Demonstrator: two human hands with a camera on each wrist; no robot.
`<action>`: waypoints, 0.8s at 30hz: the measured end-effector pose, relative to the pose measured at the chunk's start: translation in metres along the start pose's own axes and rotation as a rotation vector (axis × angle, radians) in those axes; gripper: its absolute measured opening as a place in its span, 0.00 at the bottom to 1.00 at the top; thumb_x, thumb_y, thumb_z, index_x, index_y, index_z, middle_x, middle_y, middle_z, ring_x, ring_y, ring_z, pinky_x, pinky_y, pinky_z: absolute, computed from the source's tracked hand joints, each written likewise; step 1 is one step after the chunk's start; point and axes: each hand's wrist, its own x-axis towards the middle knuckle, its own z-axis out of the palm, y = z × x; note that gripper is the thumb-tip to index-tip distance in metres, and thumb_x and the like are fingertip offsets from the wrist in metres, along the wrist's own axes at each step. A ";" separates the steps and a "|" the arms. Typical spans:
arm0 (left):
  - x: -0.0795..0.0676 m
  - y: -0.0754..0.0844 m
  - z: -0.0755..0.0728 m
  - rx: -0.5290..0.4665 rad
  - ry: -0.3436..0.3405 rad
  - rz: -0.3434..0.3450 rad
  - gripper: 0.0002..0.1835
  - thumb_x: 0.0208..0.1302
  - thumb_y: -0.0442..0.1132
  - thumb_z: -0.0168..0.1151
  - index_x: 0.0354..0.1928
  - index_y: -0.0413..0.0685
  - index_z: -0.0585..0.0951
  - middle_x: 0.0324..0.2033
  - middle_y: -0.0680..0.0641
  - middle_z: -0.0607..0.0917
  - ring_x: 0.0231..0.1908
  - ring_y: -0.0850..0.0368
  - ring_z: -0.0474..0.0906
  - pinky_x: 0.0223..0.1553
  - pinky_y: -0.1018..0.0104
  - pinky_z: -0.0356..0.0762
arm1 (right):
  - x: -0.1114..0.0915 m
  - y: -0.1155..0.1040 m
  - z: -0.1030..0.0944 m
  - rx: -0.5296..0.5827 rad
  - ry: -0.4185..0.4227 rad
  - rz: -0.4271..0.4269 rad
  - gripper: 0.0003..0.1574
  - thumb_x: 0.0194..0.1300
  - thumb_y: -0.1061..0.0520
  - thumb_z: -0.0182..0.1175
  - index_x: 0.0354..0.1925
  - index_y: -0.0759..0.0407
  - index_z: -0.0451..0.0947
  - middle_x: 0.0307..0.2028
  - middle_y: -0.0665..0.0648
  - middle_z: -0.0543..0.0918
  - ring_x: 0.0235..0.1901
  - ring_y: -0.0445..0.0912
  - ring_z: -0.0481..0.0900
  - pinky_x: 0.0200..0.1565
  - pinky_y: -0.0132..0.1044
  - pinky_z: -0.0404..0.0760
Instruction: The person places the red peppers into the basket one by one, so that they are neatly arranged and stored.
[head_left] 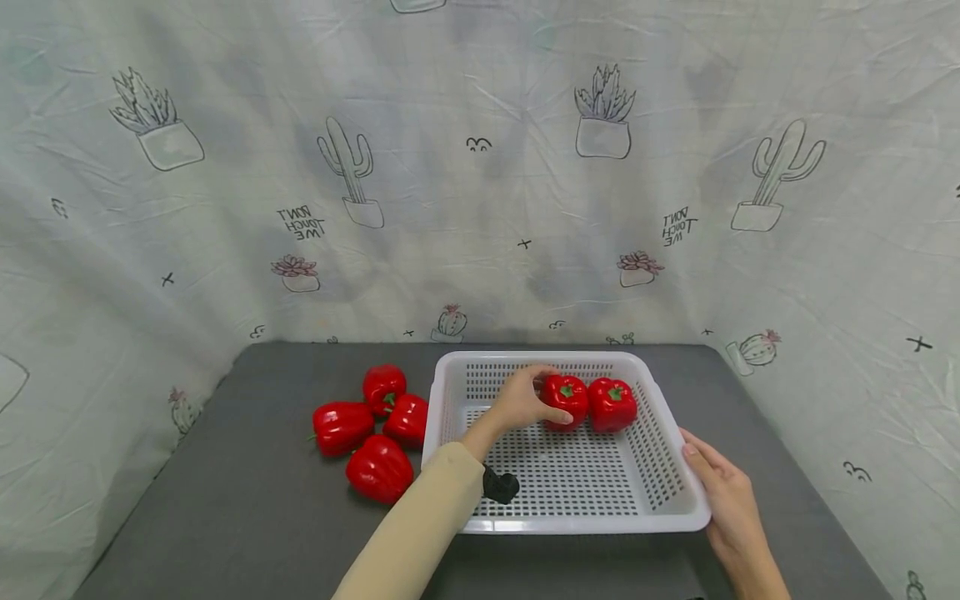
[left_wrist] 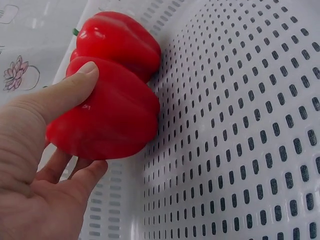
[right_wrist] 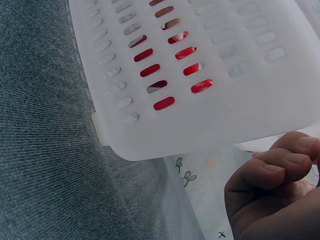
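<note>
In the head view my left hand (head_left: 525,397) reaches into a white perforated plastic basket (head_left: 555,525) and holds a red bell pepper (head_left: 567,402). The left wrist view shows the thumb across one side of this pepper (left_wrist: 112,117) and the fingers curled round the opposite side. A second red bell pepper (head_left: 612,406) sits right beside it, near the basket's back right corner. At the basket's right side, my right hand (head_left: 723,492) grips the rim. Its curled fingers (right_wrist: 257,175) show at the rim in the right wrist view, where red shows through the basket's slots.
Left of the basket, several red bell peppers lie grouped on the dark grey table (head_left: 225,500), among them a front one (head_left: 380,469) and a sideways one (head_left: 342,427). A pale curtain (head_left: 480,200) printed with potted plants hangs behind and along both sides.
</note>
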 end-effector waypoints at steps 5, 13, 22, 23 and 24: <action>0.000 -0.001 0.000 -0.006 0.000 -0.017 0.36 0.48 0.40 0.80 0.61 0.50 0.76 0.53 0.51 0.80 0.52 0.54 0.75 0.51 0.61 0.78 | 0.001 0.001 0.000 0.009 0.009 0.002 0.43 0.66 0.40 0.63 0.70 0.60 0.66 0.41 0.37 0.83 0.39 0.40 0.84 0.37 0.38 0.84; 0.002 -0.002 0.002 0.020 0.005 -0.022 0.36 0.48 0.40 0.80 0.62 0.49 0.76 0.53 0.50 0.80 0.53 0.53 0.76 0.51 0.61 0.78 | 0.001 0.003 -0.001 0.033 -0.004 -0.017 0.38 0.67 0.42 0.63 0.68 0.56 0.70 0.41 0.38 0.84 0.39 0.40 0.84 0.36 0.39 0.84; 0.002 -0.003 0.002 0.023 0.004 -0.028 0.37 0.48 0.40 0.80 0.62 0.49 0.76 0.53 0.50 0.80 0.53 0.53 0.76 0.51 0.60 0.78 | 0.002 0.003 0.001 0.012 0.008 -0.007 0.44 0.66 0.40 0.62 0.71 0.60 0.65 0.42 0.37 0.83 0.40 0.39 0.83 0.37 0.37 0.84; 0.002 -0.003 0.002 0.023 0.003 -0.028 0.37 0.48 0.40 0.80 0.62 0.49 0.76 0.53 0.50 0.80 0.53 0.53 0.76 0.51 0.60 0.78 | 0.002 0.003 0.001 0.013 0.005 -0.010 0.44 0.66 0.40 0.62 0.71 0.60 0.65 0.42 0.37 0.83 0.40 0.39 0.83 0.37 0.37 0.84; 0.002 -0.003 0.002 0.023 0.003 -0.027 0.37 0.48 0.41 0.80 0.62 0.49 0.76 0.53 0.50 0.80 0.53 0.53 0.76 0.51 0.60 0.78 | 0.002 0.003 0.001 0.017 0.004 -0.013 0.43 0.67 0.40 0.62 0.71 0.61 0.65 0.42 0.37 0.83 0.40 0.39 0.83 0.37 0.37 0.84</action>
